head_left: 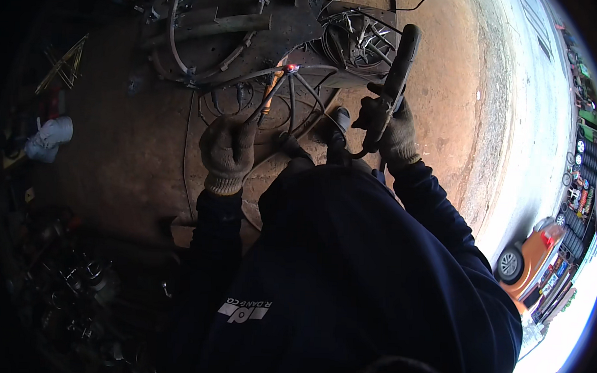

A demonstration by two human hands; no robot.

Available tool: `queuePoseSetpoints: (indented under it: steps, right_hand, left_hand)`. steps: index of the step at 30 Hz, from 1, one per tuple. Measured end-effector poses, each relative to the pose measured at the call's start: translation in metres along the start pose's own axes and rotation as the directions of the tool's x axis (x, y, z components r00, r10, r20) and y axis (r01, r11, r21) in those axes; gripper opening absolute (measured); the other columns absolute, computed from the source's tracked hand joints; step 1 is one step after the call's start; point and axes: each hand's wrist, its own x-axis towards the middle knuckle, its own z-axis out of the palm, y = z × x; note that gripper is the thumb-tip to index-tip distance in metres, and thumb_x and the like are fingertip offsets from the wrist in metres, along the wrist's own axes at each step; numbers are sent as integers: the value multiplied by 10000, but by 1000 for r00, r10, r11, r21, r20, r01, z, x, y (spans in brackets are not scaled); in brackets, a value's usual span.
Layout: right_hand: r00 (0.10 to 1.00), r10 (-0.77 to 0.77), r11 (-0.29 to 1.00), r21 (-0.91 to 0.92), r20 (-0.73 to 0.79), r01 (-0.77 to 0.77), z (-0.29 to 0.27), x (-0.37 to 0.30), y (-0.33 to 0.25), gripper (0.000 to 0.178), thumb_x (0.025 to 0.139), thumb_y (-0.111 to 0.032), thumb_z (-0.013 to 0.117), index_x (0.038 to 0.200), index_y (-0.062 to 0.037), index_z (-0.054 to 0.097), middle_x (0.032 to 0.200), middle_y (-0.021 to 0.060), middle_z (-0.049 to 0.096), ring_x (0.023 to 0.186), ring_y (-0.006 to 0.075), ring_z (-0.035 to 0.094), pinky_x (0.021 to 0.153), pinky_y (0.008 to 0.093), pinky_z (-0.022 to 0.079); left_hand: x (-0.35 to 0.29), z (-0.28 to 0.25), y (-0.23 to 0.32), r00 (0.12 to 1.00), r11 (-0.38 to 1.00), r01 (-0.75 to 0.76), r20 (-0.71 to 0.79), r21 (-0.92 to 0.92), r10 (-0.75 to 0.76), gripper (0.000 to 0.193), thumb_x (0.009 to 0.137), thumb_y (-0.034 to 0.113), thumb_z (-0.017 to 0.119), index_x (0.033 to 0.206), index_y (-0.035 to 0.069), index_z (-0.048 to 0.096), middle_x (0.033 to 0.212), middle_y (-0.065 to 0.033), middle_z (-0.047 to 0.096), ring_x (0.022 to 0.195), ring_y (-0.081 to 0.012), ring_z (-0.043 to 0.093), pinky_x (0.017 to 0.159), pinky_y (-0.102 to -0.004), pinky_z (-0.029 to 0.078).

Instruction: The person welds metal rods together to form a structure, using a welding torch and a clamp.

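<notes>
My left hand, in a knitted work glove, is closed around the lower end of a thin metal rod. That rod is one leg of a dark metal rod frame, whose legs meet at a small glowing red spot. An orange handle-like piece shows beside the joint. My right hand, also gloved, grips what looks like a welding electrode holder, dark and long, pointing away from me. A thin rod stretches left from its far end, and a dark cable curves from its lower end. The holder is apart from the glowing joint.
A dark metal work surface lies ahead, with a curved bar and a pipe on it. Thin rods and coils are heaped at its right. Cables loop across the floor near my shoes. A white bundle lies left; an orange car stands far right.
</notes>
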Motion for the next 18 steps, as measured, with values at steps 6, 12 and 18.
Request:
queuePoseSetpoints:
  steps: [6,12,18]
  right_hand:
    - [999,13,993,115,34,-17,1,4,-2,435,917,-117,724,1293,9,545,931,106,685,722,175,681,642,340,593]
    - [995,15,992,126,97,-27,3,4,0,472,927,-95,696,1344,20,508,1072,160,687,738,206,704,664,379,621]
    - [994,19,994,106,108,-30,6,-2,-3,353,940,-185,729,1223,-38,577,1027,66,708,804,114,677,655,276,577]
  left_hand:
    - [6,-5,8,999,998,25,30,-50,-23,370,967,289,609,674,63,614,577,-60,581,533,-259,591,504,-369,437]
    - [0,-3,-2,999,999,-43,15,-19,43,356,962,289,615,690,60,620,589,-56,605,536,-245,600,517,-363,455]
    - [0,-2,6,1000,993,20,21,-114,-18,338,953,273,616,707,42,619,596,-57,602,534,-227,601,513,-343,450]
